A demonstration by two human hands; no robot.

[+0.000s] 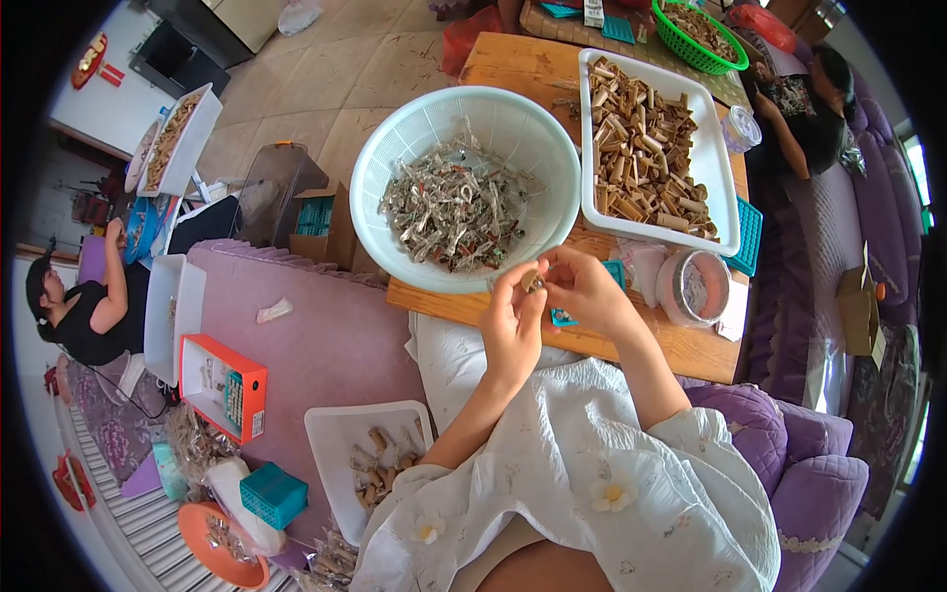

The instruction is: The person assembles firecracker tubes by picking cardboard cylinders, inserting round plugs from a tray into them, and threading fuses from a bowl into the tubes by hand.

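My left hand (513, 331) and my right hand (589, 291) meet over the wooden table's near edge. Between their fingertips is a small brown piece (533, 282), shaped like a short tube; its details are too small to make out. Just beyond my hands sits a pale green basin (367, 187) with many small pieces in clear wrapping (454, 207). To its right, a white tray (725, 158) holds a heap of short brown tubes (646, 148). Partly hidden below my right hand, a small teal item (563, 317) rests on the table.
A round tub with white contents (693, 286), a lidded jar (741, 129) and a teal rack (747, 237) stand at the right. On my left are another white tray (326, 434), an orange box (223, 388) and a teal basket (273, 496). Other people sit at far left and upper right.
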